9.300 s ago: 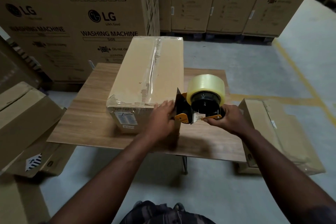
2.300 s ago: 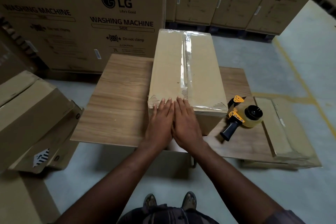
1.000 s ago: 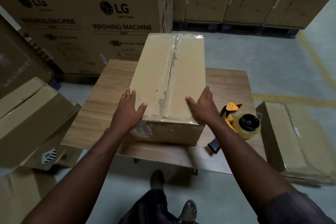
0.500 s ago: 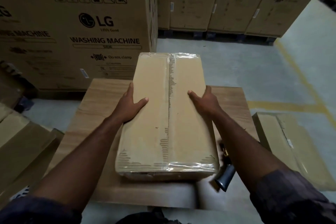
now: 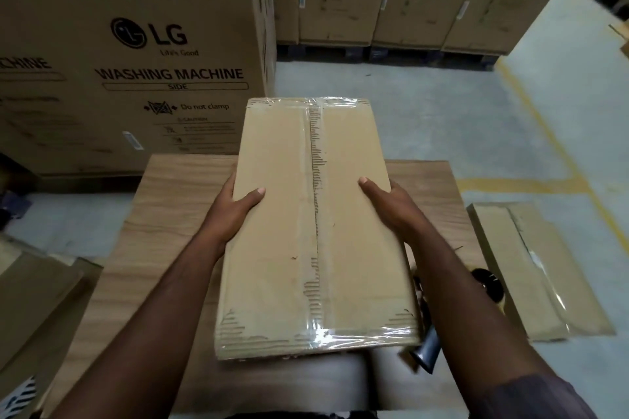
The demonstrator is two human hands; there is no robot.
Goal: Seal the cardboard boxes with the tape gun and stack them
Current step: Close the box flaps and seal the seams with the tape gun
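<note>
Stacking step, seemingly: long tan cardboard box [image 5: 316,231], taped along its seam, clasped mid-length over the wood-grain desk [image 5: 163,214] by left hand [image 5: 235,211] and right hand [image 5: 391,204], thumbs on top, fingers curled round its side edges. Black-handled tape gun [image 5: 429,347] lying on the desk under the right forearm. Next, probably: carry level to the stack, grip firm
</note>
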